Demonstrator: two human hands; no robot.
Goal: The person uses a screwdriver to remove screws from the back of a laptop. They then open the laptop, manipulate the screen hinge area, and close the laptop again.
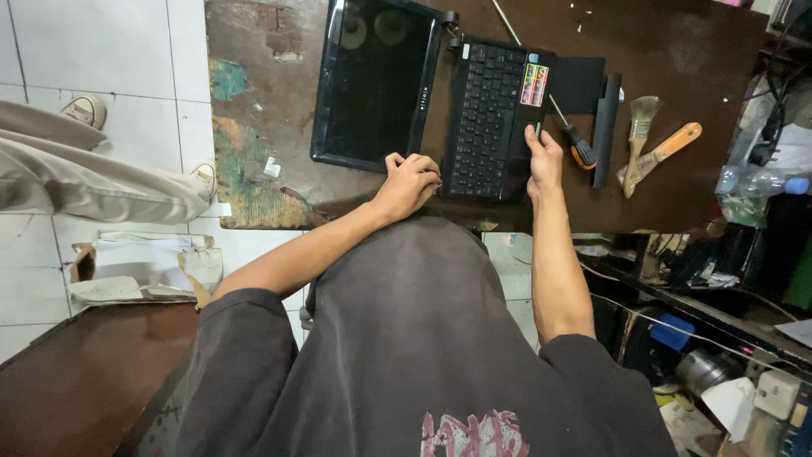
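Pressing both hands onto the small black laptop [474,101] lying opened flat on the table [677,76], we keep our left hand [409,182] curled at its hinge edge, our right hand [543,159] gripping its near right side; its long axis runs sideways.

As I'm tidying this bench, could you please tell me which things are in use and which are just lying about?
In use: small black laptop, opened flat; left hand; right hand.

Lying about: orange-handled screwdriver; long black battery bar; two wooden-handled brushes; clear plastic bottle.
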